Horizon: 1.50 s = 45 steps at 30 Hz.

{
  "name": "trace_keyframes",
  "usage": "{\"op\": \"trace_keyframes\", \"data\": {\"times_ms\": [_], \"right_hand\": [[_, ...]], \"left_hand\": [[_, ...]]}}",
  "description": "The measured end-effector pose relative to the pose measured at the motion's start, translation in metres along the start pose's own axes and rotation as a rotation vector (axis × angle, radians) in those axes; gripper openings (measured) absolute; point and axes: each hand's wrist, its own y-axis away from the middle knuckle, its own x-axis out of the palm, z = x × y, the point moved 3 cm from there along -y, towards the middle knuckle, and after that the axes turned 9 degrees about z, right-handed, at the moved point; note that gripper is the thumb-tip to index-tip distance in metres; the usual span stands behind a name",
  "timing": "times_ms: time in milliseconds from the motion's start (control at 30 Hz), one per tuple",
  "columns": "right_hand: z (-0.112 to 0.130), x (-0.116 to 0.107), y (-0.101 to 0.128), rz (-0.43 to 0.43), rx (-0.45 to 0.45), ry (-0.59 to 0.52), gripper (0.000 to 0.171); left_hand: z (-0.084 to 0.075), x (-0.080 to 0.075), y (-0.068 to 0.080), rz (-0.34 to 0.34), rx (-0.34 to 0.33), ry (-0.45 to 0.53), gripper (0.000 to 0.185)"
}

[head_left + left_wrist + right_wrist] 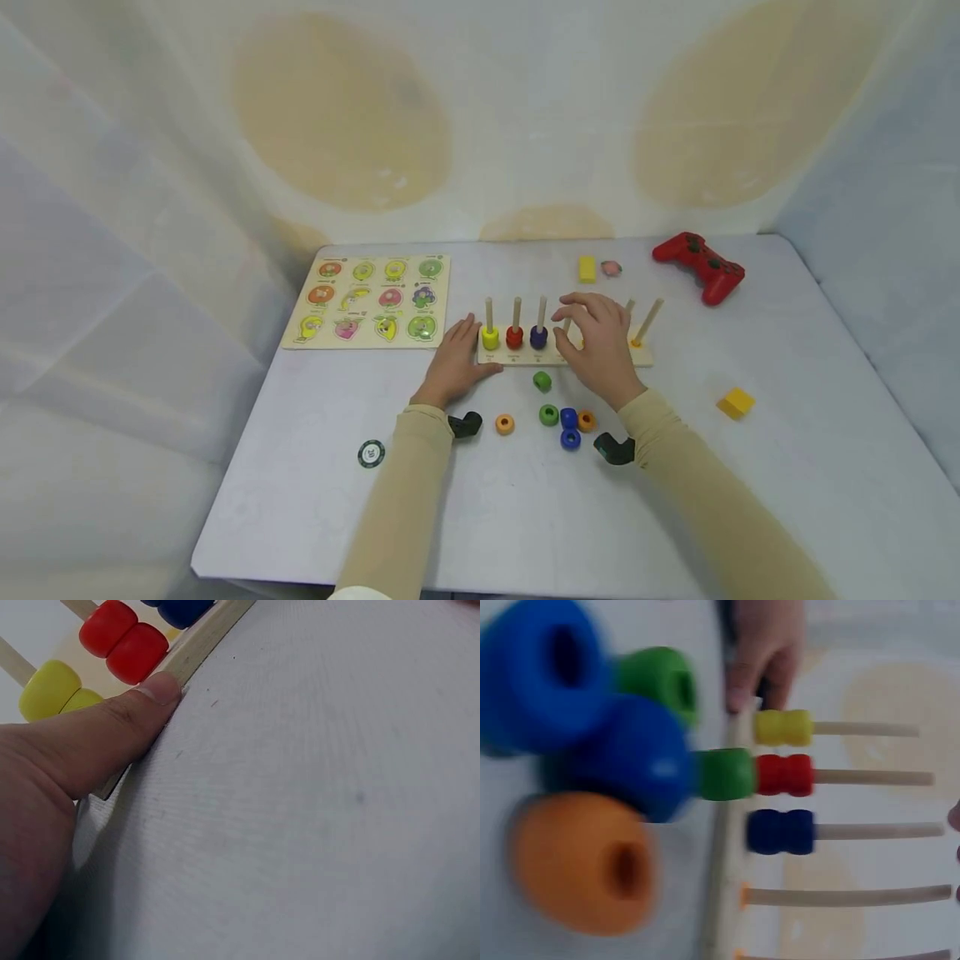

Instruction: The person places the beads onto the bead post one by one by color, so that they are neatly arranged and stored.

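A wooden peg board stands in front of me. Yellow beads, red beads and dark blue beads sit on its three left pegs. My left hand holds the board's left end, thumb along the front edge and fingers toward the back. My right hand is over the fourth peg, thumb and forefinger curved with a gap between them. No bead shows in that gap. In the right wrist view only fingertips show at the edge.
Loose green, blue and orange beads lie before the board. A fruit puzzle is at left, a poker chip nearer. A red game controller and yellow blocks lie right and behind.
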Motion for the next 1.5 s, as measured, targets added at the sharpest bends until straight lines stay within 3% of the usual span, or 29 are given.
{"op": "trace_keyframes", "data": {"times_ms": [67,133,200,400,533,800,1033,1233,1367,1500], "right_hand": [[-0.001,0.006,0.010,-0.015,-0.057,0.021,0.011],[-0.003,0.012,0.018,0.024,-0.071,0.038,0.013],[-0.007,0.019,0.024,0.116,-0.058,0.048,0.017],[-0.019,0.044,0.043,0.495,0.032,0.117,0.034],[-0.022,0.051,0.049,0.574,0.098,0.118,0.034],[-0.026,0.051,0.048,0.581,0.233,0.127,0.033],[-0.035,0.043,0.055,0.552,0.258,0.182,0.038],[-0.043,0.033,0.062,0.507,0.318,0.152,0.041],[-0.038,0.017,0.054,0.368,0.311,0.080,0.044],[-0.025,-0.009,0.033,0.160,0.217,-0.005,0.050]], "left_hand": [[0.000,0.000,-0.001,0.000,0.004,0.001,0.098],[0.000,-0.001,-0.001,-0.001,0.001,-0.009,0.098],[0.001,-0.001,-0.002,-0.006,-0.001,-0.013,0.098],[0.002,0.000,-0.003,-0.006,-0.003,-0.010,0.097],[0.002,0.001,-0.002,-0.003,0.001,-0.011,0.097],[0.000,0.001,0.001,0.003,-0.005,0.015,0.096],[-0.002,0.000,0.002,0.000,-0.005,0.004,0.095],[-0.003,-0.001,0.002,0.005,-0.009,0.004,0.096],[-0.003,-0.001,0.001,0.005,-0.011,0.003,0.096],[-0.002,0.000,0.002,0.005,-0.013,0.005,0.096]]}}
